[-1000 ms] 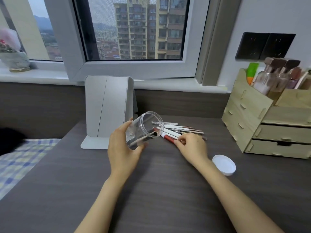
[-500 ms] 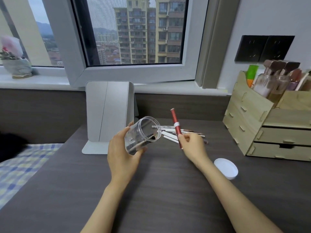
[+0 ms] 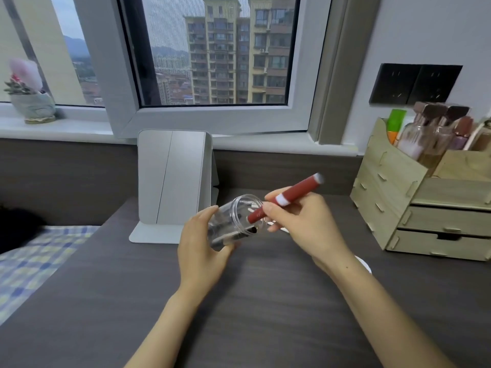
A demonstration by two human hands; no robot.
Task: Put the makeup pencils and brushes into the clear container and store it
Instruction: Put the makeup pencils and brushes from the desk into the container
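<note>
White lid [image 3: 364, 263] mostly behind right forearm; pencil pile hidden

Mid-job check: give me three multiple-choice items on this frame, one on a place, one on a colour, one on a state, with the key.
1. Where is the wooden drawer organizer?
A. on the windowsill
B. on the desk's right side
C. on the bed

2. What colour is the pencil in the right hand?
A. red with white bands
B. black
C. green

3. How is the clear container held?
A. upright on the desk
B. capped with its lid
C. tilted in the left hand, mouth open toward the pencil

Key: 1 B, it sits at the right against the wall. 2 A, red barrel, white bands. 3 C, the open mouth faces the pencil tip.
</note>
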